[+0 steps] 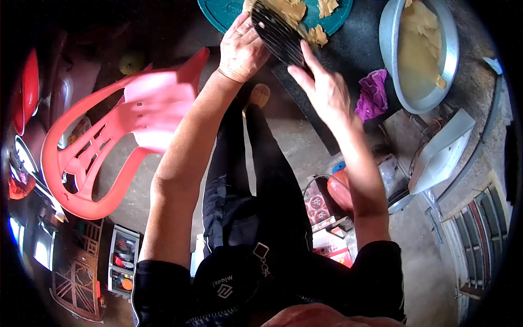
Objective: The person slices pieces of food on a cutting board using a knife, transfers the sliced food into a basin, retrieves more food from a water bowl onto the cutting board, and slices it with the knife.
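Observation:
A dark, flat, oval tool (278,34) with light streaks across it is tilted between my hands, over the near edge of a round teal board (215,17). My right hand (329,95) grips its near right end, thumb and index finger stretched along it; the other fingers are hidden. My left hand (243,54), with a ring, lies against its left side, fingers bent and partly covered by the tool. Whatever those fingers hold cannot be made out. Pale yellow pieces of food (317,36) lie on the board around the tool.
A metal basin (451,65) with cloudy liquid and yellow pieces stands at the right, beside a purple cloth (372,95). A pink plastic chair (163,103) is at my left. A white tub (444,155) and bags (340,188) are at lower right.

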Available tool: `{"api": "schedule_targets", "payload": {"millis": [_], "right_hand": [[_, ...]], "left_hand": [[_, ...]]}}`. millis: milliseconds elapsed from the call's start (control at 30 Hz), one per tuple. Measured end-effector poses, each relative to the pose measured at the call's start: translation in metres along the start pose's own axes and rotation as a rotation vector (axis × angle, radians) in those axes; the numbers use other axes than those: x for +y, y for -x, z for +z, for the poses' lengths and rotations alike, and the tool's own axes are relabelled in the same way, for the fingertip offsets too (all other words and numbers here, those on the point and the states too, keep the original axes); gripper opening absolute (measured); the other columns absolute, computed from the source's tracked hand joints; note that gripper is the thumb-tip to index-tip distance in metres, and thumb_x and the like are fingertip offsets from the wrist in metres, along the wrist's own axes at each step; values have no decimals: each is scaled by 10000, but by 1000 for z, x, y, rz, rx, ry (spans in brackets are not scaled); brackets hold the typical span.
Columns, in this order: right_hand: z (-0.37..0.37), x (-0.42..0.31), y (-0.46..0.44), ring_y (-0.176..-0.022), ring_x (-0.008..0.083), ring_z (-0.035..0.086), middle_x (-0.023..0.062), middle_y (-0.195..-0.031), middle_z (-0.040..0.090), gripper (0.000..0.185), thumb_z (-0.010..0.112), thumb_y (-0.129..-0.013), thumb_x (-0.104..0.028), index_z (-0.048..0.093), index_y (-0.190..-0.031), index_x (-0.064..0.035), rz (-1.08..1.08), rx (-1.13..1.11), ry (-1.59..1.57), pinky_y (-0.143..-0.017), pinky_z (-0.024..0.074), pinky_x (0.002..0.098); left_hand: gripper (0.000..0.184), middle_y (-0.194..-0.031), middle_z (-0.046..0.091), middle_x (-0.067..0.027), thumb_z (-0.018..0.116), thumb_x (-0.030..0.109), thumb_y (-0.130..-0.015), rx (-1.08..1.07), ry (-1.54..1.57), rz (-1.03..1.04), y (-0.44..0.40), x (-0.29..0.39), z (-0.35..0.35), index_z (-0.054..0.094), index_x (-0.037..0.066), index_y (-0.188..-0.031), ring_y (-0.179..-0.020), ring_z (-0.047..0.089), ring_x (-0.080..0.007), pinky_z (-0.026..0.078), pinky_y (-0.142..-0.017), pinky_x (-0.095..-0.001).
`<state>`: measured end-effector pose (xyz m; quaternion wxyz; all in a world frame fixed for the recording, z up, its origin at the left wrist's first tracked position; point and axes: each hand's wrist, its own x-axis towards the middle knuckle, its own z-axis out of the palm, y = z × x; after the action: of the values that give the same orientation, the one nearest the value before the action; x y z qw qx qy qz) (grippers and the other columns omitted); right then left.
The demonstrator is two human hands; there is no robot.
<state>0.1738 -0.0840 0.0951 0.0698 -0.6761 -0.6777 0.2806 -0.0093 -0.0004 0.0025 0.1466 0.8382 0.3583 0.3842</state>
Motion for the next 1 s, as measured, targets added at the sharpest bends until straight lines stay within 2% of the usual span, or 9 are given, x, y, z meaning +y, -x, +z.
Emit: {"api": "schedule_targets", "payload": {"millis": [167, 300, 433, 567, 633, 833, 900, 967, 1000], "right_hand": [[0, -14, -2, -477, 306, 640, 168, -523, 597, 746, 477, -940, -579, 368, -1446, -41, 134, -65, -35, -414, 502, 403], [16, -13, -41, -482, 296, 642, 168, -556, 614, 766, 496, -936, -570, 351, -1444, -15, 10, 4, -41, -433, 522, 385], [17, -14, -62, -493, 262, 648, 176, -590, 631, 762, 505, -937, -556, 347, -1443, -8, -71, 53, 77, -446, 539, 372], [12, -13, -43, -510, 275, 661, 202, -589, 628, 768, 500, -936, -564, 333, -1452, -20, 27, -46, 77, -437, 540, 387], [8, -9, -20, -514, 321, 663, 212, -582, 621, 785, 520, -923, -568, 323, -1457, -27, 100, -27, -10, -440, 532, 422], [7, 5, -44, -549, 371, 668, 197, -578, 623, 741, 518, -914, -589, 379, -1444, -90, 3, 12, 32, -469, 538, 433], [18, 13, -62, -657, 325, 689, 221, -671, 646, 649, 536, -913, -576, 513, -1338, -86, -140, 215, 98, -580, 560, 428], [-6, -6, -78, -900, 410, 669, 254, -1049, 660, 680, 522, -928, -531, 385, -1442, -108, -62, 55, 59, -775, 564, 434], [-18, -14, -86, -893, 448, 651, 276, -984, 659, 725, 557, -907, -523, 326, -1465, -123, 59, -104, 39, -785, 554, 466]], "left_hand": [[307, -1078, 675, -54, 689, 83, -654, -22, 13, -15, 1, -3, 0, 704, 91, -961, -1108, 610, -246, 417, -1051, -432], [293, -1057, 682, -68, 702, 114, -659, -7, 24, -24, 0, -2, -1, 706, 84, -950, -1104, 614, -251, 421, -1050, -434], [258, -873, 690, -87, 737, 104, -632, 17, -47, -21, 4, 0, 4, 694, 31, -876, -934, 661, -295, 503, -908, -426], [281, -930, 693, -83, 750, 97, -612, 28, -42, 0, 0, -1, 1, 690, 37, -879, -962, 659, -295, 499, -922, -428], [340, -1053, 684, -76, 758, 81, -613, -4, -25, -22, 0, -1, 2, 707, 55, -948, -1130, 603, -286, 434, -1040, -445], [260, -1026, 692, -49, 750, 93, -662, -26, -53, 4, 0, -4, 2, 716, 89, -920, -1081, 627, -225, 431, -1042, -416], [218, -955, 691, -63, 770, 101, -667, -45, -84, -6, 1, -1, 1, 705, 69, -873, -1037, 638, -248, 438, -1023, -429], [183, -937, 690, -63, 754, 81, -698, -61, -89, -35, 4, 2, 2, 705, 66, -874, -998, 647, -235, 463, -975, -416], [179, -937, 690, -65, 748, 73, -708, -18, -75, -23, 2, 1, 5, 706, 64, -881, -990, 648, -232, 470, -963, -412]]}}
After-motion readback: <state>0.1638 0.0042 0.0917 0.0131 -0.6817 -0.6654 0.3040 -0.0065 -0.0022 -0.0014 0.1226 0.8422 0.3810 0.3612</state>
